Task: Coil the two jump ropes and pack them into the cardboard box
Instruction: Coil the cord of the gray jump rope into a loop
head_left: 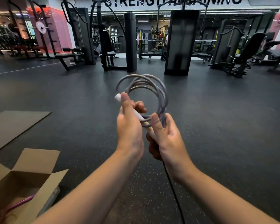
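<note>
Two bare hands hold one grey jump rope up in mid-air, well above and right of the cardboard box. Rope is a smooth, glossy cord wound into several loose round loops; the loops are uneven and fan apart at the top. Left hand has fingers curled shut around a pale cylindrical handle, thumb lying along it, white rounded end sticking out above the thumb. Right hand pinches the bottom of the coil, thumb pressed over the bunched strands, other fingers wrapped behind. A thin black cord hangs down from under the right hand. Box is plain brown corrugated board, flaps open and standing outward; inside it lies a pink rope, only partly visible. Beyond the box, a flat brown cardboard sheet lies on the floor, which is dark speckled rubber. Far beyond the box, black weight machines and benches line a mirrored wall.
</note>
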